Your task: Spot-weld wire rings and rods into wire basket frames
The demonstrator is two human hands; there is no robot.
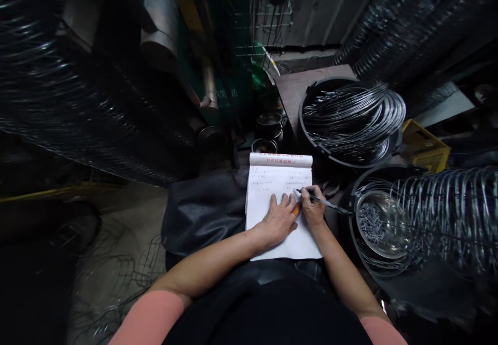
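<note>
A white paper pad (272, 236) with red print on its rolled top edge lies on dark material over my lap, some handwriting on its upper part. My left hand (277, 220) rests on the pad, fingers spread, with an orange object (296, 209) partly under or beside its fingers; whether it is held is hard to see. My right hand (313, 207) grips a black pen (330, 205), its tip at the paper near the written lines.
Beyond the pad at the right stands a round tub (301, 111) of wire coils. A metal bowl (399, 236) of small metal pieces sits in another tub, beside large wire coils (451, 215). A yellow crate (428, 148) and a metal machine bar (160, 18) are further off.
</note>
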